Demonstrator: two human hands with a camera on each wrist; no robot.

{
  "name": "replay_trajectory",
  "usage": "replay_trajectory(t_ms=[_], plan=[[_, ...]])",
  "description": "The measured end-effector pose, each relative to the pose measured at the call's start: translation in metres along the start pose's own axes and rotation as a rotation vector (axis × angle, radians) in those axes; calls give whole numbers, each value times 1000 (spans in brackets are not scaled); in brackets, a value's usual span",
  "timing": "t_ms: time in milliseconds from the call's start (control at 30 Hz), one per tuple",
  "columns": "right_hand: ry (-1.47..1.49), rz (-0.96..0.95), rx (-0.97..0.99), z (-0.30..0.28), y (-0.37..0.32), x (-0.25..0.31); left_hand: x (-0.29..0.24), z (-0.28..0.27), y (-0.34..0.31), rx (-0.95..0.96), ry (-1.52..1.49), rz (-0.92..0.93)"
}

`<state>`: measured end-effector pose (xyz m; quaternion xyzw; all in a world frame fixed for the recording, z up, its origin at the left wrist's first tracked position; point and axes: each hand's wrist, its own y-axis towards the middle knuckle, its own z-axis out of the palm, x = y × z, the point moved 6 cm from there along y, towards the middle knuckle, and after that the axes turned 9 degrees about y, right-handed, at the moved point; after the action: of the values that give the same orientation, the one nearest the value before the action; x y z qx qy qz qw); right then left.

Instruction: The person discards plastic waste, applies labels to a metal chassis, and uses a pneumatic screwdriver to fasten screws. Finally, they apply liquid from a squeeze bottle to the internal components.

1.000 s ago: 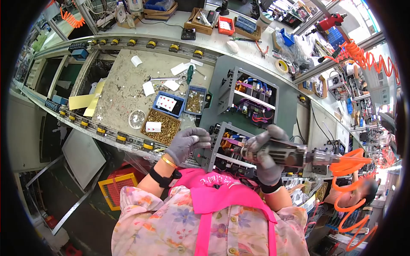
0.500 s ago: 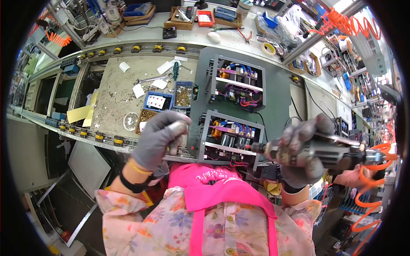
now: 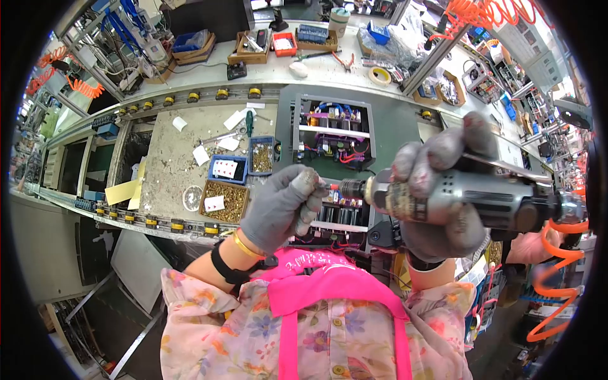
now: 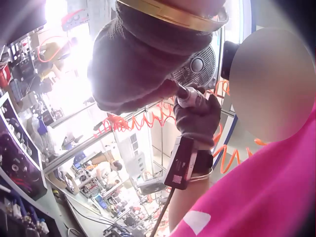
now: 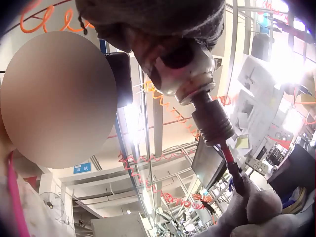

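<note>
In the head view my gloved right hand (image 3: 446, 149) grips a power driver (image 3: 491, 197) held level, its bit (image 3: 337, 187) pointing left. My gloved left hand (image 3: 272, 212) pinches at the bit's tip with thumb and fingers. The right wrist view shows the left fingers (image 5: 264, 207) around the end of the bit (image 5: 228, 157); any small part between them is hidden. Behind the hands, a metal-framed electronics unit (image 3: 342, 227) is partly covered, and a second unit (image 3: 335, 132) stands beyond it.
Left of the units are a box of brass-coloured fasteners (image 3: 218, 206), blue bins (image 3: 228, 160) and a green-handled screwdriver (image 3: 249, 122). A coiled orange hose (image 3: 563, 253) hangs at the right. Rollers (image 3: 222, 94) line the bench section, with a white shelf (image 3: 209, 71) behind.
My left hand has moved right to the bit's tip, meeting the driver, which was over the near unit. The driver appears higher and nearer the head camera.
</note>
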<state>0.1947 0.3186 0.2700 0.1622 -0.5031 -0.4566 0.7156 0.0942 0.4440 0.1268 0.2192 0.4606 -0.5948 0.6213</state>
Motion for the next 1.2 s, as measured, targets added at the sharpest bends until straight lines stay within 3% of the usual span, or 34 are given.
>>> replay_trajectory(t_ms=[200, 667, 900, 1000, 1033, 1133, 1200], plan=[[37, 29, -52, -21, -4, -21, 12, -6, 18, 4, -204, 40], [122, 135, -150, -61, 4, -86, 23, -40, 67, -156, -84, -118], [173, 140, -196, -76, 10, -114, 20, -67, 92, 39, -218, -33], [81, 110, -207, -91, 25, -129, 24, -137, 126, -365, 398, 273], [58, 139, -258, -99, 26, -140, 18, -146, 128, -494, 811, 300], [-78, 198, -286, -125, 25, -171, 10, -140, 151, -469, 1296, 370], [-156, 226, -273, -140, 23, -189, 19, -140, 169, -422, 1313, 273]])
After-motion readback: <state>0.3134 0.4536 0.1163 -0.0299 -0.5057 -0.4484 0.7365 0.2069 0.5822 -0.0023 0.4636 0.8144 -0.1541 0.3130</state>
